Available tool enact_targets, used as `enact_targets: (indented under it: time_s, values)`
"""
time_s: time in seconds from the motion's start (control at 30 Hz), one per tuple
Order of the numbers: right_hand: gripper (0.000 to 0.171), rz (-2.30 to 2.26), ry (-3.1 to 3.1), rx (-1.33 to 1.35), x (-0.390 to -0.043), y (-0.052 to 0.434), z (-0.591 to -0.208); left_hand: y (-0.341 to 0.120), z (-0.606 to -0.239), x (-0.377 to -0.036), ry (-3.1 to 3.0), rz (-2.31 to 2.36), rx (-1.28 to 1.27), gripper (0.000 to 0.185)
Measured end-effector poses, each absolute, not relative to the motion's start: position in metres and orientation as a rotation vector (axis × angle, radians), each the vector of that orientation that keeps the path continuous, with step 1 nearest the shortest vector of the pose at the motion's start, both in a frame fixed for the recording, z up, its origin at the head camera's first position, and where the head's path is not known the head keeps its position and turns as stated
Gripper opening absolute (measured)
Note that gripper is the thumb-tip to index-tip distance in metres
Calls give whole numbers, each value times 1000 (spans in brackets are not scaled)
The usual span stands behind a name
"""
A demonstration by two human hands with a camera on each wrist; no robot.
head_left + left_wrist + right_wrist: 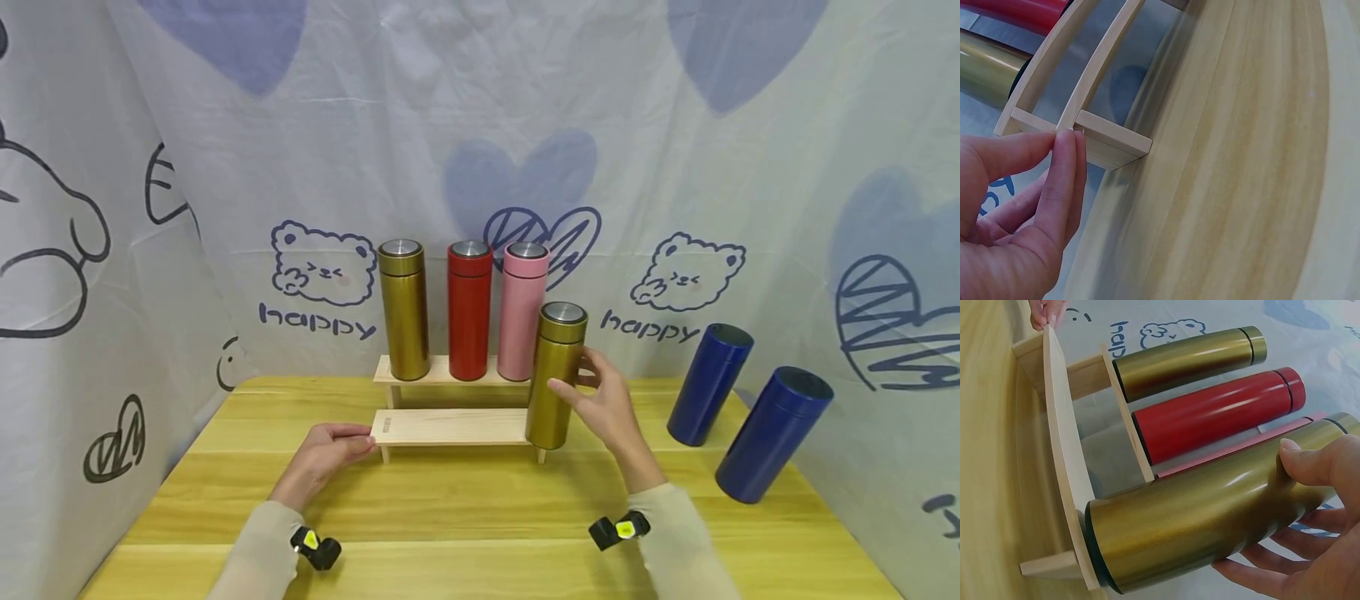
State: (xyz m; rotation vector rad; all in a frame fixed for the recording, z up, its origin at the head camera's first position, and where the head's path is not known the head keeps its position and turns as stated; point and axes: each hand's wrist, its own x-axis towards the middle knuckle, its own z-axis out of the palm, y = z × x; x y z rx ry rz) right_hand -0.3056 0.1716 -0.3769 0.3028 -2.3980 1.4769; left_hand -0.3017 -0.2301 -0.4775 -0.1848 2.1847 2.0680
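With my right hand (611,404) wrapped around the gold flask (555,375) at frame centre, standing on the right end of the lower shelf (450,426), I should keep it upright while my left hand (326,454) pinches the shelf's left end steady.

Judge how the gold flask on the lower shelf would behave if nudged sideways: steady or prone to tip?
Probably tippy: the gold flask is tall and narrow and stands at the right end of the lower shelf. Its glossy metal body looks slippery, so the right hand curled round it likely needs a firm hold. Lying down, it would probably roll.
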Motion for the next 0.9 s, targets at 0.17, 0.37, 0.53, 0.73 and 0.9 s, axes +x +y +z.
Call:
enact_targets:
  time_s: [0.17, 0.37, 0.53, 0.73, 0.9]
  values:
    - [69, 1493, -2391, 332, -308, 162, -378, -230, -478, -302, 2173, 2076, -177, 42]
    - [69, 1523, -2398, 341, -309, 149, -376, -229, -477, -302, 2167, 2082, -183, 42]
    - [67, 1544, -2383, 375, -311, 138, -377, -229, -477, -302, 2195, 2051, -184, 41]
    - [66, 1607, -2349, 403, -314, 125, -377, -230, -476, -300, 2208, 2037, -170, 41]
    - [64, 1628, -2340, 402, -317, 113, -378, -230, -478, -302, 2212, 2038, -174, 41]
